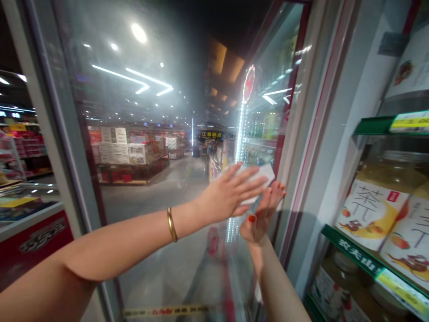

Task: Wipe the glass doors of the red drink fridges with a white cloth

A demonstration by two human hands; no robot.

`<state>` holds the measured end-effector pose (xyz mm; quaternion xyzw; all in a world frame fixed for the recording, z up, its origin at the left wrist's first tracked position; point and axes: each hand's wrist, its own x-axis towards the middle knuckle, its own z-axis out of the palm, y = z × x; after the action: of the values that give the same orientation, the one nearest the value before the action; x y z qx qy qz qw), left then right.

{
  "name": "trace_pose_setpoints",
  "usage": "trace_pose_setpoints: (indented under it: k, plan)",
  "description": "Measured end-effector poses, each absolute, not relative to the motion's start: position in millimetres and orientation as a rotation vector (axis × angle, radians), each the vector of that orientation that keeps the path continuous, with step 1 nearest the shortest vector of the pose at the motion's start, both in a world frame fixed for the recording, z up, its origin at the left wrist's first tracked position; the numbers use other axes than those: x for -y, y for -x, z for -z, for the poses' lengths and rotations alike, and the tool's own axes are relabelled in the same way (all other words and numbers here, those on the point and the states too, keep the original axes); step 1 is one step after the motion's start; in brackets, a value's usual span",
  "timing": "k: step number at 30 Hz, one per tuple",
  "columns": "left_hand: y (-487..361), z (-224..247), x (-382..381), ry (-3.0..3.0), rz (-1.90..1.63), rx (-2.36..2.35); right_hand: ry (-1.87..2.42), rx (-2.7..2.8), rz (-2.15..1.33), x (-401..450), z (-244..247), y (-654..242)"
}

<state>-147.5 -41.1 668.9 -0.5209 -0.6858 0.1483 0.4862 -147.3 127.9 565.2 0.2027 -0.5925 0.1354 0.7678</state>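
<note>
Red-fronted display counter (36, 243) sitting far L, beyond glass cooler door (161, 112). Person's left hand (228, 194), gold bangle (172, 225) on wrist, is stretching across w/ fingers spread, touching white card (263, 175). Card's standing btwn both hands, near door's edge. Person's right hand (259, 219), red-nailed, is pressing up against it from other side. Hands almost together; can't tell if clamped. Labelled glass jars (372, 210) sitting on green-edged shelf (348, 255) far R.
</note>
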Motion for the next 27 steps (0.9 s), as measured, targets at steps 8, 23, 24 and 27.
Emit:
trace_pose_setpoints:
  k: [8, 23, 24, 27]
  plan:
    - [141, -592, 229, 0.522, -0.149, 1.702, -0.429, 1.574, -0.008, -126, -575, 144]
    - [137, -561, 237, 0.190, 0.151, 1.729, -0.424, 1.503, -0.074, -109, -579, 135]
    - [140, -579, 235, 0.152, 0.192, 1.713, -0.416, 1.505, -0.077, -108, -578, 135]
    - [144, -616, 189, 0.176, 0.207, 1.678, -0.376, 1.513, -0.090, -107, -575, 137]
